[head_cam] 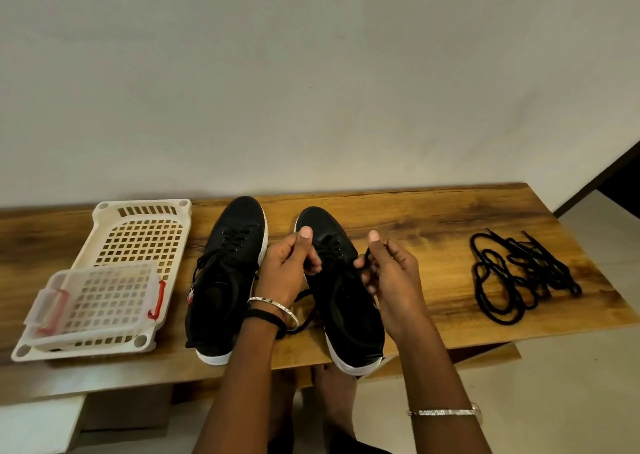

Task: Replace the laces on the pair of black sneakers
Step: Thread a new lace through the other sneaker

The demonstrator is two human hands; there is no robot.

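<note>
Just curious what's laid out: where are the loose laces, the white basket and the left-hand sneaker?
loose laces (533, 266): head view, middle of tangle.
white basket (177, 207): head view, far right corner.
left-hand sneaker (240, 216): head view, toe cap.

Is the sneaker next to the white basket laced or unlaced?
Laced: the sneaker has a black lace crossing its eyelets.

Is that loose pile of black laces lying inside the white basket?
No, the loose laces lie on the wooden table at the far right, well apart from the white basket on the left.
</note>
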